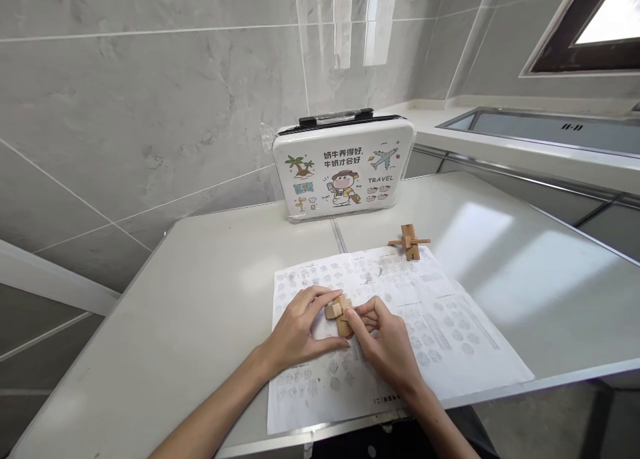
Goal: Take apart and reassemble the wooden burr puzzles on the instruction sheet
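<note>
Between both hands is a small wooden interlocking puzzle [341,318] with crossed blocks, just over the printed sheet [435,312]. My left hand [300,322] grips it from the left, thumb at its near end and fingers at its far end. My right hand [384,336] pinches its right side between thumb and curled fingers. Part of the puzzle's right side is hidden by my right fingers. A second wooden puzzle [409,242], made of a flat plank crossed by thin sticks, rests at the sheet's far right corner.
A white carry case [345,169] with cartoon prints and a black handle stands upright at the back of the white table [215,286]. Behind it rises a grey tiled wall [150,99]. A sink [540,129] is set in the counter at the right. The table's front edge runs close below my wrists.
</note>
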The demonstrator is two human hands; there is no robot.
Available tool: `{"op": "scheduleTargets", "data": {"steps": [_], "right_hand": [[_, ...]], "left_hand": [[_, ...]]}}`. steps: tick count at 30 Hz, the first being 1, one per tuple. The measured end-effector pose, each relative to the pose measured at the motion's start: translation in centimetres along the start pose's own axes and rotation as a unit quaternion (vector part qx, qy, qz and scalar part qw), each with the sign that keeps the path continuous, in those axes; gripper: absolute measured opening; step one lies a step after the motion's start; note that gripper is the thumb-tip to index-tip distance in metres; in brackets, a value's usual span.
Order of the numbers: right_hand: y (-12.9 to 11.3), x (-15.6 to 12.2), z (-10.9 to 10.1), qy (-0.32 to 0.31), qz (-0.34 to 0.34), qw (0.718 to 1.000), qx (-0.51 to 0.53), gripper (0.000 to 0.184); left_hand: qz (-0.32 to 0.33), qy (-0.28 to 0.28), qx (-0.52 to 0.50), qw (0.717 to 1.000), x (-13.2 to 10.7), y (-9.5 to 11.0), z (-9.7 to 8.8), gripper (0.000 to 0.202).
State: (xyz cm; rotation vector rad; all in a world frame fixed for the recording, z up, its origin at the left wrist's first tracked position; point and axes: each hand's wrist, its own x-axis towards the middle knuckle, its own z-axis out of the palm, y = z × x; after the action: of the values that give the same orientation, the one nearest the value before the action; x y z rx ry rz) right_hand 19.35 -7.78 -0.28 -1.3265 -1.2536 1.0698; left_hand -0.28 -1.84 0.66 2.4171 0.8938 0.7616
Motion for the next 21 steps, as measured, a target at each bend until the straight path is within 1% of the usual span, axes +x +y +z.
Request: {"op": "scheduleTargets", "data": {"steps": [1, 4, 7, 9, 12, 14, 16, 18, 21], "right_hand": [[-0.04, -0.01, -0.01, -0.001, -0.001, 1.000, 0.002, 0.036], [-0.08, 0.00, 0.00, -0.002, -0.004, 1.000, 0.008, 0.035], [-0.08, 0.01, 0.02, 0.003, -0.010, 1.000, 0.010, 0.035], [-0.09, 0.00, 0.01, 0.004, -0.017, 1.000, 0.014, 0.035], [-0.02, 0.02, -0.03, 0.008, -0.020, 1.000, 0.019, 0.040], [0.14, 0.11, -0.05, 0.015, -0.013, 0.999, 0.029, 0.041], [0.35, 0.24, -0.03, 0.007, -0.008, 0.999, 0.046, 0.040], [0.53, 0.39, -0.01, -0.025, -0.009, 0.998, 0.058, 0.042], [0.62, 0.52, -0.01, -0.081, -0.010, 0.994, 0.066, 0.039]], "left_hand": [[0.003, -0.003, 0.002, 1.000, 0.04, 0.01, 0.05, 0.078], [0.002, -0.007, 0.005, 1.000, 0.08, 0.00, 0.21, 0.071], [-0.010, -0.012, -0.001, 1.000, -0.09, -0.08, 0.36, 0.071], [-0.031, -0.012, -0.021, 0.999, -0.27, -0.15, 0.40, 0.072], [-0.095, -0.009, -0.079, 0.992, -0.41, -0.21, 0.26, 0.075], [-0.143, -0.006, -0.131, 0.981, -0.32, -0.18, 0.03, 0.074], [-0.172, -0.005, -0.192, 0.966, -0.09, -0.11, -0.25, 0.071], [-0.181, -0.014, -0.266, 0.947, 0.18, -0.07, -0.45, 0.068], [-0.180, -0.037, -0.370, 0.911, 0.38, -0.24, -0.47, 0.068]]}}
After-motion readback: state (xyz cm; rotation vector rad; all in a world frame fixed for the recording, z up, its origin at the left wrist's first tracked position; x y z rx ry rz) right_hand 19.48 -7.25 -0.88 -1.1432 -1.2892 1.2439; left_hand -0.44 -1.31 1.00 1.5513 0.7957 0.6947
